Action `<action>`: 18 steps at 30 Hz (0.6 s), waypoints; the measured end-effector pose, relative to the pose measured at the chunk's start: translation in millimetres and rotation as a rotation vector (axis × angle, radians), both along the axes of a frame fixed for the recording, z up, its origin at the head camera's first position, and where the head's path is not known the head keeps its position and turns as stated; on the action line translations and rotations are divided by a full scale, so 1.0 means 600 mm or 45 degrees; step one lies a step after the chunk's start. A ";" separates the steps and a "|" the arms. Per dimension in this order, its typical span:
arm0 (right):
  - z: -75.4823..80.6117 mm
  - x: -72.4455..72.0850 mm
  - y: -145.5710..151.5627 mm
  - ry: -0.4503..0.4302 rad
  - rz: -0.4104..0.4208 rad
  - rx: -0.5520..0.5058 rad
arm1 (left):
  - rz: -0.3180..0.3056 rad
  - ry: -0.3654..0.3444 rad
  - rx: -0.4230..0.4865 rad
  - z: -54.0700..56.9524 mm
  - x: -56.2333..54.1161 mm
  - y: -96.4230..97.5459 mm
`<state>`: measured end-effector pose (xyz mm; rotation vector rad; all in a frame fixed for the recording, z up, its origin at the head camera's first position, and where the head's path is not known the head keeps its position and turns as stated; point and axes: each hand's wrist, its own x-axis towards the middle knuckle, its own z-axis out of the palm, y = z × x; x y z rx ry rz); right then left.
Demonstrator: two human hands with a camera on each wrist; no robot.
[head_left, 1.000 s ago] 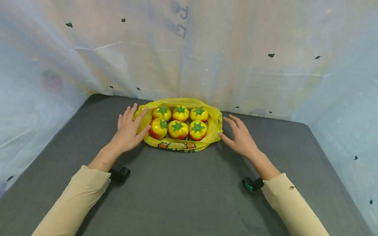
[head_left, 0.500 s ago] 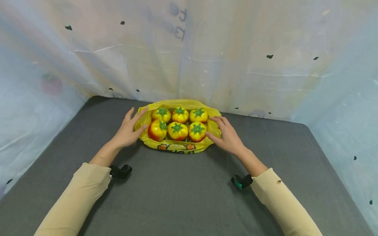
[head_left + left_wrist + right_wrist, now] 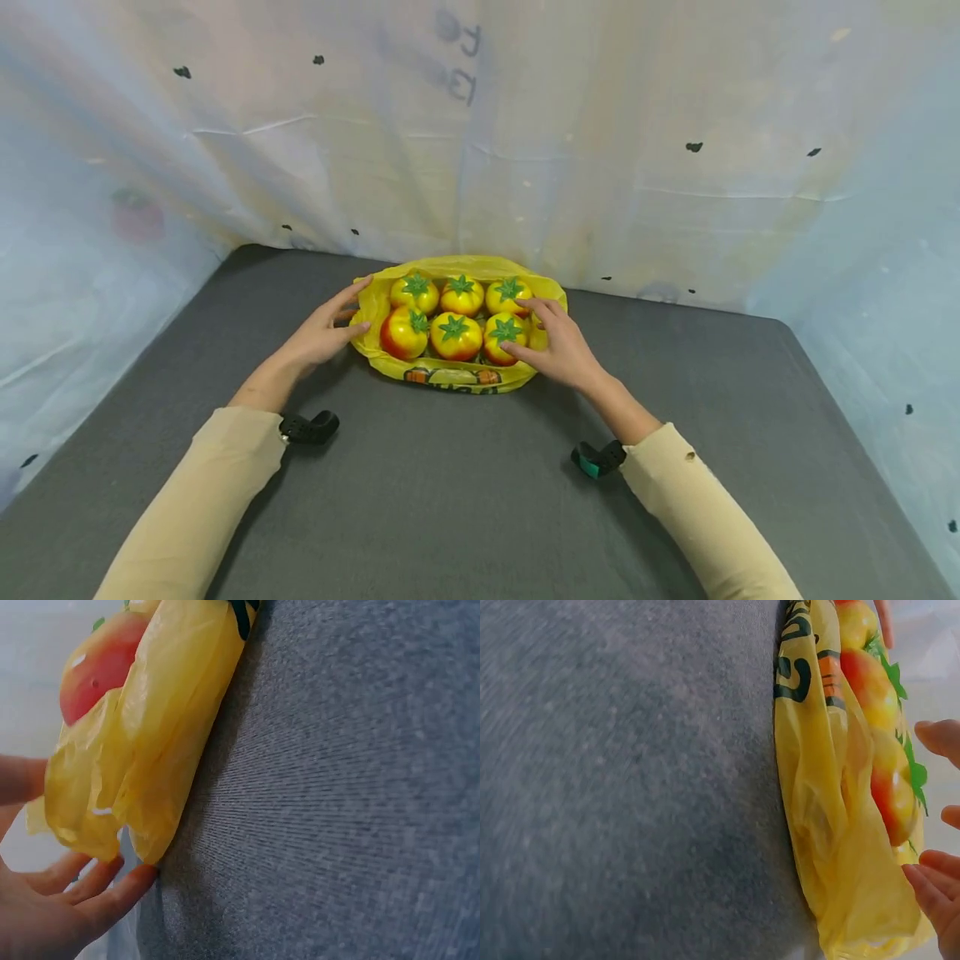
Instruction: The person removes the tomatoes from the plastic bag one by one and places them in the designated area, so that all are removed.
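Near the back of the table lies a yellow plastic bag (image 3: 386,367), its mouth spread wide. Inside, several red-and-yellow toy tomatoes (image 3: 456,337) with green star-shaped leaves sit in two rows. My left hand (image 3: 318,336) is at the bag's left end, fingers and thumb spread about its edge; in the left wrist view the fingertips (image 3: 139,881) reach the bag's end. My right hand (image 3: 562,346) hovers over the right end, thumb by the front right tomato (image 3: 504,332) and fingers by the back right one (image 3: 510,293). Contact with either tomato is unclear.
The grey cloth-covered table (image 3: 450,500) stretches in front of the bag. A pale sheet (image 3: 570,183) with dark marks hangs close behind it, and more sheeting closes off both sides. Black straps with cameras (image 3: 600,458) are on both wrists.
My right hand has moved left, from beside the bag to over its right-hand tomatoes. The left hand has stayed at the left end, its fingers drawn in slightly. The tomatoes keep their places.
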<state>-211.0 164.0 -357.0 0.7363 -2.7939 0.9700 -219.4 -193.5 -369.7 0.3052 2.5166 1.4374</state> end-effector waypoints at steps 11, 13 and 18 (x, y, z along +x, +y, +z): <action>-0.007 -0.005 -0.008 -0.084 0.012 0.027 | -0.056 -0.049 0.006 -0.003 -0.011 -0.009; -0.008 -0.005 -0.005 -0.095 0.016 0.026 | -0.065 -0.067 0.017 0.000 -0.012 -0.006; -0.014 -0.007 -0.002 -0.099 0.040 0.017 | -0.067 -0.109 0.037 0.005 -0.013 0.002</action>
